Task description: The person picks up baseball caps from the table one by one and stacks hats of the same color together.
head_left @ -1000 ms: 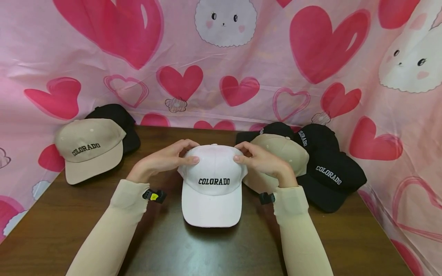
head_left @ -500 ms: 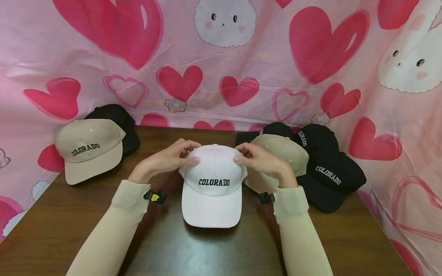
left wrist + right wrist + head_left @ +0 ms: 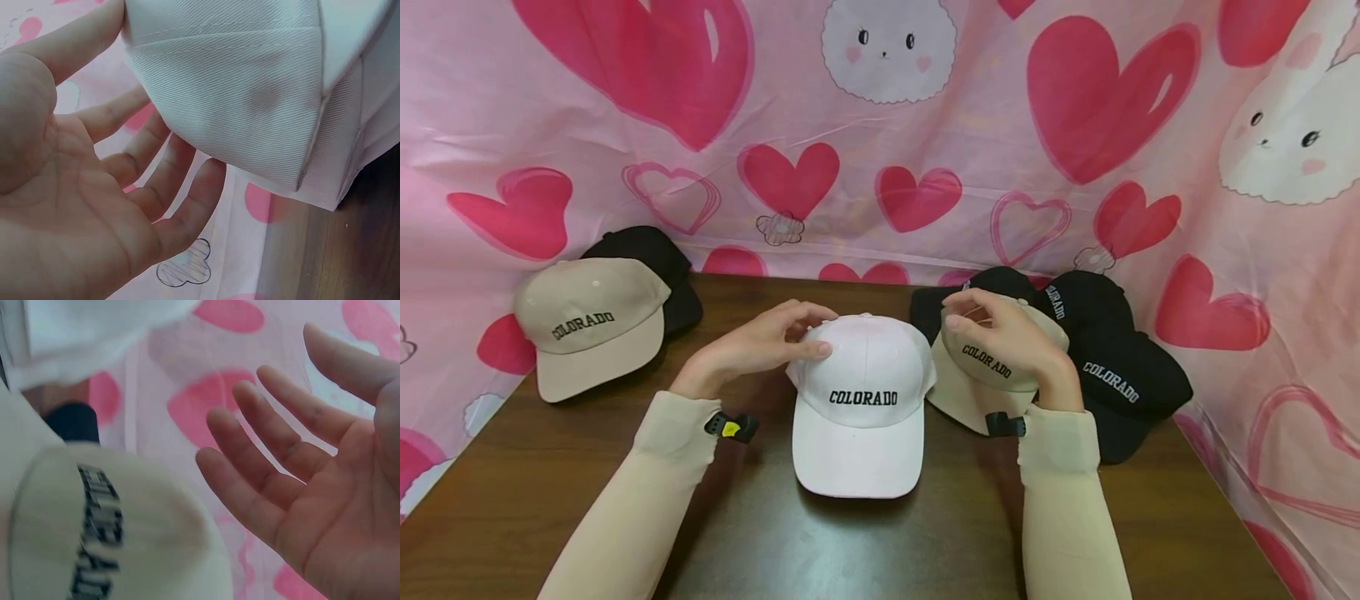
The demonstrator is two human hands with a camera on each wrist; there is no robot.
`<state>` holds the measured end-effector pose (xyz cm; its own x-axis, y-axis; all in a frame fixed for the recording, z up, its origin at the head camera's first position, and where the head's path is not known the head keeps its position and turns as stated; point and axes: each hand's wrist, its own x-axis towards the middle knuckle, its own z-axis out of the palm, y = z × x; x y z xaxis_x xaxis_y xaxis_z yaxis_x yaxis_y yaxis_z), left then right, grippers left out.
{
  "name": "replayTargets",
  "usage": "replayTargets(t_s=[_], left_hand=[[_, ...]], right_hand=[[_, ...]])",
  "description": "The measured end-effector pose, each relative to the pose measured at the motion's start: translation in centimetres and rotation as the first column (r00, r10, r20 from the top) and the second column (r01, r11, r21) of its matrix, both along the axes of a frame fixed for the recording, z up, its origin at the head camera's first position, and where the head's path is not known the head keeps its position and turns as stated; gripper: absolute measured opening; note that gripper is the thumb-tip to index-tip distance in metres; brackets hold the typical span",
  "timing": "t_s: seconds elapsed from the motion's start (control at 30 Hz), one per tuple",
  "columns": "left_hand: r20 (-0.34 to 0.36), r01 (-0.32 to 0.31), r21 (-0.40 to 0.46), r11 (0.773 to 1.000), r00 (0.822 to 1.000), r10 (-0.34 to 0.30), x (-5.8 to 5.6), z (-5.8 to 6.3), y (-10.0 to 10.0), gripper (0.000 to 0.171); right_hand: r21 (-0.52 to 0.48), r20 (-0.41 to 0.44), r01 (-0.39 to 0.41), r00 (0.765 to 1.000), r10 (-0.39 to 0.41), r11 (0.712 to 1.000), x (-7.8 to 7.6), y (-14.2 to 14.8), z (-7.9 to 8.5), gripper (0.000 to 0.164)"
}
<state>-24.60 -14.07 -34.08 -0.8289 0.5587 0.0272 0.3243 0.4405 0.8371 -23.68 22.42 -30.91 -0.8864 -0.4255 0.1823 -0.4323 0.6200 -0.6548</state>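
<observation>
A white baseball cap (image 3: 865, 450) lettered COLORADO sits at the middle of the table, brim toward me. My left hand (image 3: 756, 343) holds its crown at the left side, thumb on the front panel and fingers reaching behind. The left wrist view shows those fingers against the white cloth (image 3: 231, 94). My right hand (image 3: 1011, 337) hovers apart from the white cap, in front of a beige COLORADO cap (image 3: 973, 400). Nothing lies between its loosely bent fingers, as the right wrist view shows of the right hand (image 3: 337, 494).
At the left, another beige cap (image 3: 602, 350) overlaps a black cap (image 3: 651, 250). Several black caps, one at the front (image 3: 1131, 375), cluster around the right beige cap. A pink heart-print cloth (image 3: 865, 117) hangs behind the brown table (image 3: 820, 550).
My right hand has let go of the white cap and moved right, uncovering the lettering on the beige cap. The left hand and white cap stay nearly in place.
</observation>
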Motion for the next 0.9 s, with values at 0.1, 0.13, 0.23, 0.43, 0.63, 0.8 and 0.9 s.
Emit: replayTargets(t_s=[0.1, 0.13, 0.23, 0.43, 0.63, 0.8, 0.9], left_hand=[[-0.006, -0.004, 0.007, 1.0, 1.0, 0.004, 0.1, 0.2, 0.1, 0.058], [-0.012, -0.005, 0.012, 1.0, 1.0, 0.005, 0.1, 0.2, 0.1, 0.059], [-0.05, -0.018, 0.015, 1.0, 0.999, 0.019, 0.4, 0.5, 0.2, 0.06], [-0.167, -0.035, 0.036, 0.999, 0.985, 0.041, 0.8, 1.3, 0.4, 0.053], [-0.251, -0.053, 0.055, 0.997, 0.966, 0.065, 1.0, 1.7, 0.6, 0.048], [-0.275, -0.037, 0.068, 0.997, 0.96, 0.055, 1.1, 1.8, 0.8, 0.049], [-0.284, -0.031, 0.08, 0.996, 0.958, 0.052, 1.1, 1.8, 0.8, 0.049]], right_hand=[[-0.033, -0.02, 0.086, 0.996, -0.087, 0.996, 0.2, 1.6, 0.2, 0.034], [-0.04, -0.026, 0.118, 0.993, -0.119, 0.992, 0.3, 2.1, 0.2, 0.034], [-0.063, -0.045, 0.194, 0.979, -0.197, 0.979, 0.2, 3.5, 0.3, 0.036], [-0.048, -0.116, 0.324, 0.938, -0.327, 0.945, 0.2, 5.6, 0.1, 0.039], [0.094, 0.001, 0.377, 0.925, -0.379, 0.921, 0.6, 7.3, -0.3, 0.065], [0.208, 0.138, 0.369, 0.906, -0.401, 0.906, 0.7, 8.6, -1.0, 0.078], [0.236, 0.159, 0.367, 0.899, -0.408, 0.9, 0.6, 9.1, -1.4, 0.078]])
